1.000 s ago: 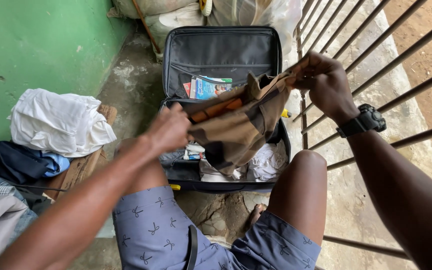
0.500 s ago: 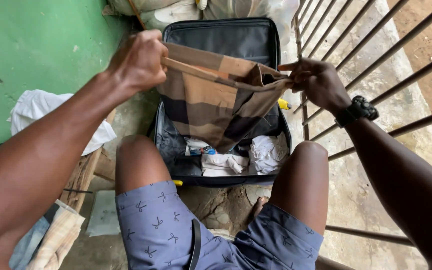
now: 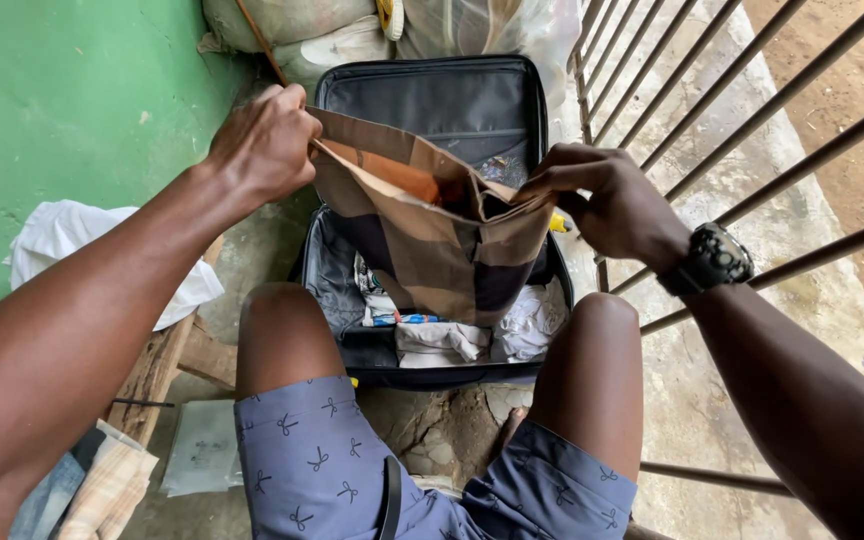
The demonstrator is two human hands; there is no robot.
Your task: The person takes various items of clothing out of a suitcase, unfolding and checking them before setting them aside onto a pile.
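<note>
The left hand (image 3: pixel 264 143), in the upper left of the frame, is closed in a pinch on one top corner of a brown, tan and orange checked cloth (image 3: pixel 432 235). The right hand (image 3: pixel 607 205), just right of centre, has thumb and fingers closed on the opposite top edge. Held at two points and apart like this, the cloth hangs open between the hands, sagging in the middle so that its folds fall straight down. A black watch (image 3: pixel 714 257) sits on the right wrist.

The cloth hangs directly over an open black suitcase (image 3: pixel 432 100), which lies on the concrete floor in the upper centre of the frame with its lid propped back. Below the hanging cloth, the case's lower half holds white clothes (image 3: pixel 492 335) and some small packets, loosely packed.

The person's bare knees frame the case at the lower centre, in blue patterned shorts (image 3: pixel 332 470); sitting this close keeps the case within easy reach of both hands. At the left edge, a white bundle (image 3: pixel 62 235) rests on a wooden bench (image 3: pixel 157 365) against the green wall (image 3: pixel 62 90). Metal bars (image 3: pixel 752 120) run along the right of the frame, and filled sacks (image 3: pixel 302 25) stand behind the case at the top.
</note>
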